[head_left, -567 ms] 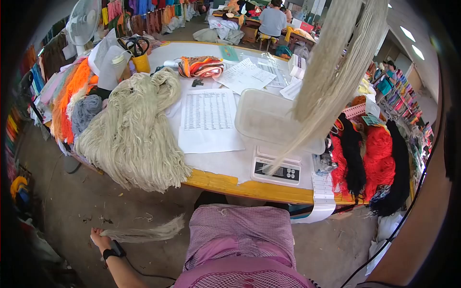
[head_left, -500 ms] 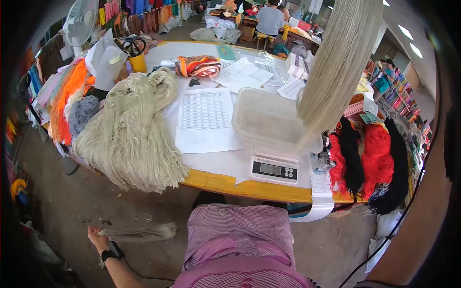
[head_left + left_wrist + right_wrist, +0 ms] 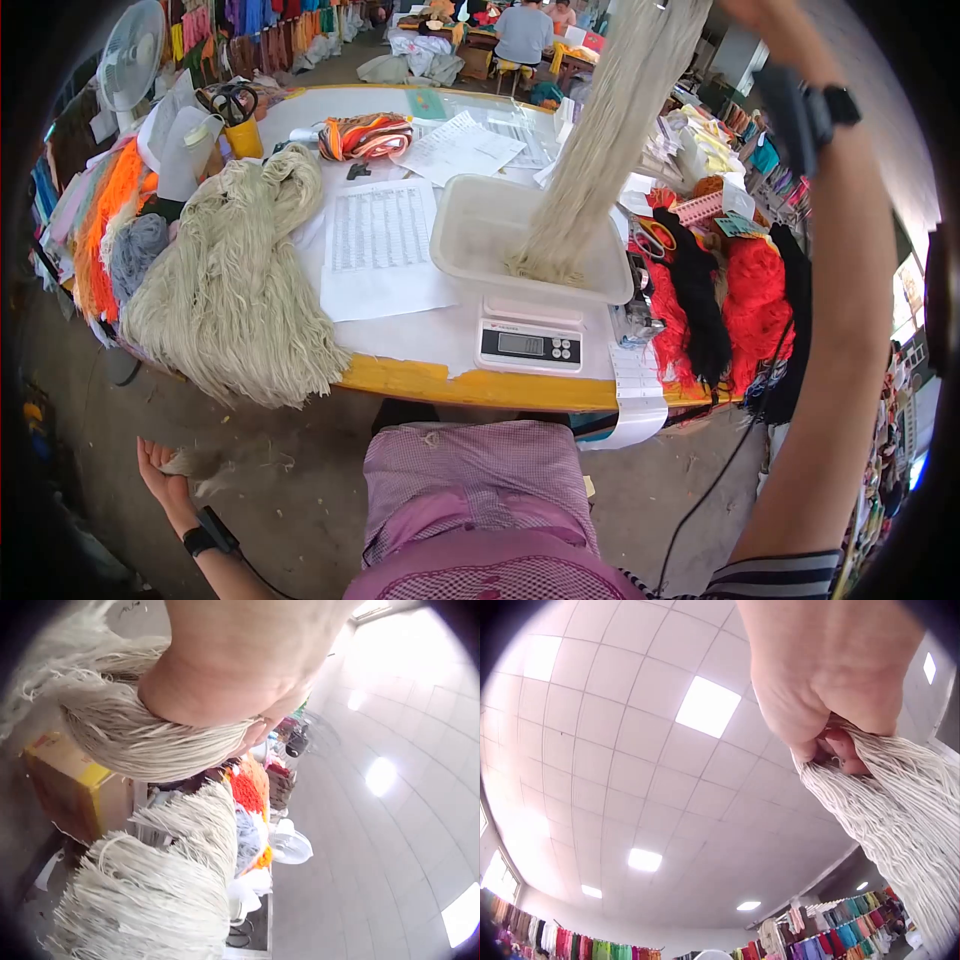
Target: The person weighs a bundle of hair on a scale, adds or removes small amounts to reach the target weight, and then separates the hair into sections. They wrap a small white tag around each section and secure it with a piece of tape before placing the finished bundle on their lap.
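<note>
Two hands, both loaded. The right hand, raised high, has its fingers curled round a long pale hank; the hank hangs down with its lower ends inside the plastic tub, which looks set on the scale. The left hand, low and off the worktop, has its fingers closed round a shorter pale bundle; exact fingertip placement partly hidden. Yarn pile lies at the worktop's left.

Handling, judged by look: light, limp, no stiffness. Strands are fine and loose, so snags and tangles are likelier than breakage; single threads may slip from a slack pinch. Best hold: whole hand round the full bunch near the top, letting the ends hang. Grabbing a few strands low down would probably splay it. Moderate squeeze should do.
</note>
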Demonstrator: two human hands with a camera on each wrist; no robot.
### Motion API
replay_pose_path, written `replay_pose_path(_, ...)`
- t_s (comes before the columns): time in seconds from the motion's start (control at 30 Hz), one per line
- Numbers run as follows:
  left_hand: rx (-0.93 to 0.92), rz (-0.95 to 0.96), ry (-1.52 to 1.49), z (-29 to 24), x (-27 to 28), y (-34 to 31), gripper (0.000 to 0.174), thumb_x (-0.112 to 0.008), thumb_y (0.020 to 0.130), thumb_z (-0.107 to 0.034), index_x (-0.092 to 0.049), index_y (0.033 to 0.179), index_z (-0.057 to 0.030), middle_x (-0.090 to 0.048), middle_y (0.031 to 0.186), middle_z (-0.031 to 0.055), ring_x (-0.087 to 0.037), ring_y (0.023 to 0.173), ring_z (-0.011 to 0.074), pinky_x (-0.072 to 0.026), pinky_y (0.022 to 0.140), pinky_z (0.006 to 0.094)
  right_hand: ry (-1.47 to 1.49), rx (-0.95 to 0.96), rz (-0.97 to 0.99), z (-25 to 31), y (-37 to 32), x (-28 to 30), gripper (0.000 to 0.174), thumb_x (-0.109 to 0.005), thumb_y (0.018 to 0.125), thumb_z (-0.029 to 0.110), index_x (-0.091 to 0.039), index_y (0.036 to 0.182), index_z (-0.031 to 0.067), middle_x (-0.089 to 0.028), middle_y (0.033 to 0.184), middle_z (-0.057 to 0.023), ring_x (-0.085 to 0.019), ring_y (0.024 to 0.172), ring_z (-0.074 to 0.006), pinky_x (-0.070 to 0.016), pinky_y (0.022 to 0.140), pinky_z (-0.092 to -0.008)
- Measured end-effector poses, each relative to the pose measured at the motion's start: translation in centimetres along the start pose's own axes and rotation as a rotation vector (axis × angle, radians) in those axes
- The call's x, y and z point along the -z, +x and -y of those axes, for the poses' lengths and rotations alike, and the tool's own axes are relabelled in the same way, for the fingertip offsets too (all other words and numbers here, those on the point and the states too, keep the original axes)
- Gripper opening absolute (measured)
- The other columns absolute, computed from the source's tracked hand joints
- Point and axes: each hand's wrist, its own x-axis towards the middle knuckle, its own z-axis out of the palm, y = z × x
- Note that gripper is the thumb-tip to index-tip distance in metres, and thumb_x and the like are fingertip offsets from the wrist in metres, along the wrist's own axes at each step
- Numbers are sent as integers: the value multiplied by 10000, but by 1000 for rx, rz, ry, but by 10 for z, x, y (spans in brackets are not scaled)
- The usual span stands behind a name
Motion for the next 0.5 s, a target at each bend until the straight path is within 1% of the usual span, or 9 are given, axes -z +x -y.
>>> replay_pose_path(0.03, -19, 33, 28, 4, -13, -3, 336, -527, 989, -215, -388, 693, -135, -282, 556, -45, -273, 467, 66, -274, 446, 237, 1, -1, 2, -19, -18, -9, 170, -516, 969, 123, -569, 833, 35, -576, 682, -11, -484, 527, -88, -421, 450, -197)
replay_pose_path(0.07, -36, 66, 56, 7, -25, -8, 336, -521, 992, -218, -385, 696, -134, -276, 557, -46, -275, 477, 63, -273, 457, 239, -272, -65, 43, -41, -35, -14, 136, -565, 936, 189, -549, 915, 56, -602, 715, -46, -546, 610, -151, -450, 519, -269)
replay_pose_path(0.13, -23, 120, 77, 13, -52, -19, 335, -512, 997, -228, -384, 701, -136, -279, 561, -46, -277, 484, 62, -269, 462, 237, -815, -194, 122, -91, -74, -29, 342, -663, 871, 322, -509, 1080, 99, -653, 782, -116, -671, 776, -277, -506, 657, -411)
replay_pose_path(0.2, -9, 171, 97, 20, -73, -25, 334, -502, 1002, -237, -383, 706, -137, -282, 564, -45, -279, 491, 61, -265, 468, 236, -803, 301, 82, -150, -139, -55, 355, -693, 839, 203, -488, 1102, 81, -586, 700, -129, -640, 705, -318, -494, 612, -401)
replay_pose_path(0.27, 32, 354, 142, 28, -91, -28, 320, -492, 1006, -251, -390, 724, -140, -285, 580, -47, -276, 500, 63, -257, 475, 229, -729, 40, 285, -155, -198, -70, 473, -702, 810, 203, -439, 1164, 31, -641, 853, -222, -654, 817, -349, -404, 907, -523)
replay_pose_path(0.37, 47, 458, 245, 44, -127, -44, 285, -498, 1001, -241, -411, 749, -137, -327, 619, -47, -311, 543, 68, -269, 493, 232, -756, 192, 252, -145, -268, -87, 546, -734, 760, 168, -436, 1188, 9, -636, 873, -203, -639, 837, -361, -371, 935, -550)
replay_pose_path(0.4, 46, 453, 250, 52, -140, -52, 285, -498, 1001, -241, -411, 749, -137, -327, 619, -47, -311, 543, 68, -269, 493, 232, -773, 235, 272, -143, -285, -88, 605, -753, 731, 153, -433, 1226, 16, -612, 936, -170, -611, 889, -347, -360, 965, -523)
replay_pose_path(0.47, -3, 382, 338, 67, -164, -65, 247, -521, 985, -231, -441, 782, -116, -383, 663, -33, -370, 602, 82, -319, 534, 243, -788, 271, 291, -135, -311, -88, 666, -771, 702, 139, -431, 1264, 23, -588, 1000, -137, -582, 941, -333, -349, 996, -496)
replay_pose_path(0.5, -60, 454, 440, 69, -168, -64, 217, -541, 972, -224, -472, 814, -93, -481, 734, 0, -461, 700, 103, -391, 630, 255, -771, 250, 274, -125, -319, -88, 682, -777, 691, 135, -432, 1268, 18, -573, 1049, -141, -558, 995, -336, -326, 1013, -501)
